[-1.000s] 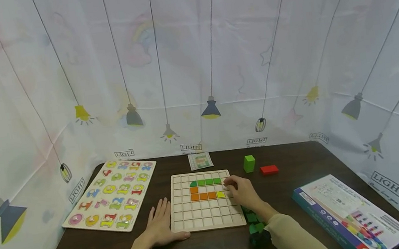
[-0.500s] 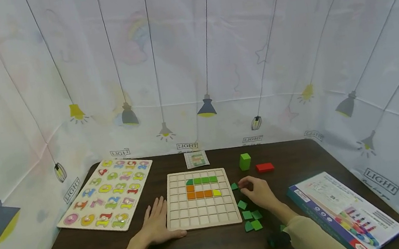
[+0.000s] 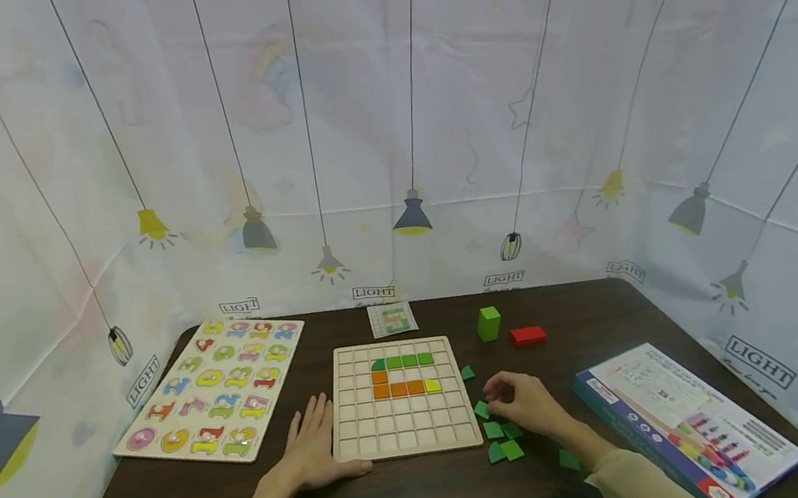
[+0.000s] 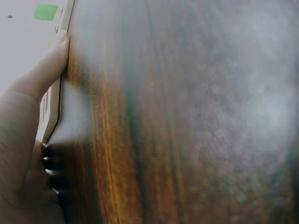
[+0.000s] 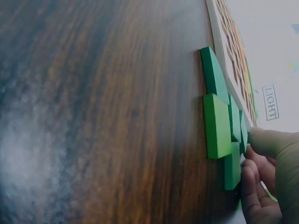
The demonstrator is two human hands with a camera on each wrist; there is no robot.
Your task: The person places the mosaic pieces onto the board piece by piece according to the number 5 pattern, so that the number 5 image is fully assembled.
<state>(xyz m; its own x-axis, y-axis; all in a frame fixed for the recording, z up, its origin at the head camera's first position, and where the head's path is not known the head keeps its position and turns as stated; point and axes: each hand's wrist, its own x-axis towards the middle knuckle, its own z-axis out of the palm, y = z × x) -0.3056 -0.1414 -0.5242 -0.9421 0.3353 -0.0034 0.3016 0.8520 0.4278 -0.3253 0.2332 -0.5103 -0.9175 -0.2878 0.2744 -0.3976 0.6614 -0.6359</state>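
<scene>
My left hand (image 3: 309, 444) lies spread beside the pale wooden grid board (image 3: 409, 444), with its thumb along the near left corner. Several tiles sit in the grid: a row of green tiles (image 3: 407, 361), orange tiles (image 3: 398, 389) and a yellow one (image 3: 433, 385). Right of the board my right hand (image 3: 529, 404) reaches down to loose green tiles (image 3: 493, 430), thumb and forefinger close together at a green tile (image 3: 481, 410). In the right wrist view the thumb (image 5: 268, 141) is right at the tiles' far end; I cannot tell whether it pinches one.
A number puzzle board (image 3: 217, 391) lies at the left. Behind the grid is a small pattern card (image 3: 392, 319). A green block (image 3: 489, 324) and a red block (image 3: 528, 335) stand at the back right, and a boxed set (image 3: 687, 421) lies far right.
My right hand has left the board's right edge, moved right past a dark green triangle, then come nearer to the loose green tiles. The left hand stays in place.
</scene>
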